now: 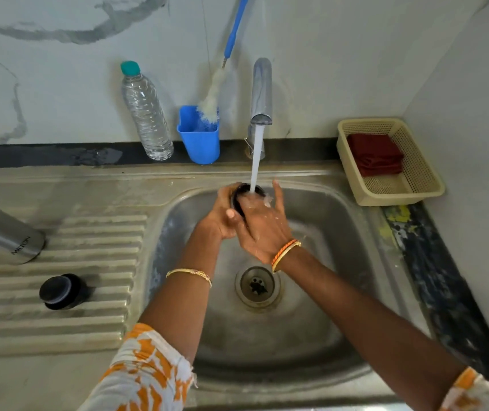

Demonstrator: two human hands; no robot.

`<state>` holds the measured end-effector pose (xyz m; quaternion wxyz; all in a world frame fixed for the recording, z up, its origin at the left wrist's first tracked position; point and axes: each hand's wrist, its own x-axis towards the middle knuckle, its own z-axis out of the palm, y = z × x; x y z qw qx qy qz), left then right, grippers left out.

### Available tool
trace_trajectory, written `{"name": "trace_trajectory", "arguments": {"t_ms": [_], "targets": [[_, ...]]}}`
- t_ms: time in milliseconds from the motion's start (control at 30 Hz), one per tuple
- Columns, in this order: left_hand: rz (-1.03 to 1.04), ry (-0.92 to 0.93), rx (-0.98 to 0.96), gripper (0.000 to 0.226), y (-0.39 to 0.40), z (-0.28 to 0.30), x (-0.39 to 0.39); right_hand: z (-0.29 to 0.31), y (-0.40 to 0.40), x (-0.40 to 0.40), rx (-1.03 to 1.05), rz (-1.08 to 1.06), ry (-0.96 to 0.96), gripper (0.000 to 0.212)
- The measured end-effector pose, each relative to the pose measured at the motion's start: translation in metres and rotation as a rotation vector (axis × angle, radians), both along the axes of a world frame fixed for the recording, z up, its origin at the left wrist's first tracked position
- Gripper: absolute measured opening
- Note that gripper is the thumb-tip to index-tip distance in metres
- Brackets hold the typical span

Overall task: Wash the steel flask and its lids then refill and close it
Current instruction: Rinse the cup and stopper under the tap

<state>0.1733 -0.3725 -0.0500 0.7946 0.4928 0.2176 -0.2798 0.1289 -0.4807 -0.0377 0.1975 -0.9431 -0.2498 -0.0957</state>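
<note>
**Lid under the tap, flask waiting on the drainboard**

Water's running hard from the tap (261,93) and straight into the black lid (241,197) held over the sink (341,221). The left hand (222,218) has its fingers curled round the lid from the left, mouth turned up to the stream. The right hand (262,223) is against it from the other side, fingers spread and mostly straight, rubbing or steadying rather than gripping, as I read it.

Over on the ribbed drainboard, the steel flask (3,232) lies on its side, well apart from the action, and the second lid (62,290) stands just below it, upright.

Now the risks. That lid is wet and held by one hand only; a slip would likely drop it into the basin towards the open drain (257,286). The strong stream hitting a cupped lid can splash out over the bench. And the flask, lying on sloped ribs, could roll if nudged.
</note>
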Motion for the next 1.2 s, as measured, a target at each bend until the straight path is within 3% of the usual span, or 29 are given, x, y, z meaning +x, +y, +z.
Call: {"name": "trace_trajectory", "arguments": {"t_ms": [100, 200, 300, 400, 467, 567, 600, 700, 800, 1000, 1100, 1200], "targets": [[-0.023, 0.021, 0.028, 0.044, 0.014, 0.001, -0.001, -0.011, -0.006, -0.011, 0.074, 0.137, -0.027, 0.042], [0.001, 0.1, -0.004, 0.044, 0.022, -0.009, -0.008, -0.02, -0.025, -0.009, -0.064, 0.242, -0.199, 0.038], [0.002, 0.104, -0.084, 0.055, 0.023, -0.008, -0.012, -0.019, -0.026, -0.004, -0.185, 0.147, -0.315, 0.038], [0.019, 0.086, -0.101, 0.048, 0.014, -0.003, -0.013, -0.021, -0.015, -0.004, -0.122, 0.079, -0.206, 0.044], [0.062, 0.095, -0.087, 0.044, 0.009, -0.002, -0.016, -0.021, -0.013, -0.001, 0.115, 0.098, -0.009, 0.041], [-0.009, 0.086, -0.056, 0.046, 0.007, -0.001, -0.024, 0.0, -0.015, 0.011, 0.927, -0.173, 0.63, 0.026], [-0.034, 0.078, -0.011, 0.047, 0.007, -0.001, -0.026, 0.002, -0.016, 0.018, 1.106, -0.282, 0.784, 0.024], [-0.026, 0.057, 0.14, 0.043, 0.002, -0.001, -0.034, -0.003, -0.019, 0.037, 1.409, -0.467, 1.115, 0.024], [0.059, 0.017, 0.237, 0.026, -0.001, 0.001, -0.039, -0.011, -0.017, 0.04, 1.587, -0.504, 1.3, 0.02], [0.052, -0.32, 0.61, 0.018, 0.006, 0.008, -0.05, -0.031, -0.005, 0.041, 1.501, -0.549, 1.613, 0.024], [-0.279, -0.411, 0.982, 0.016, 0.02, 0.018, -0.043, -0.038, -0.007, 0.042, 1.345, -0.48, 1.65, 0.019], [-0.307, -0.442, 1.048, 0.012, 0.02, 0.038, -0.022, -0.034, -0.007, 0.04, 1.055, -0.39, 1.532, 0.023]]}}
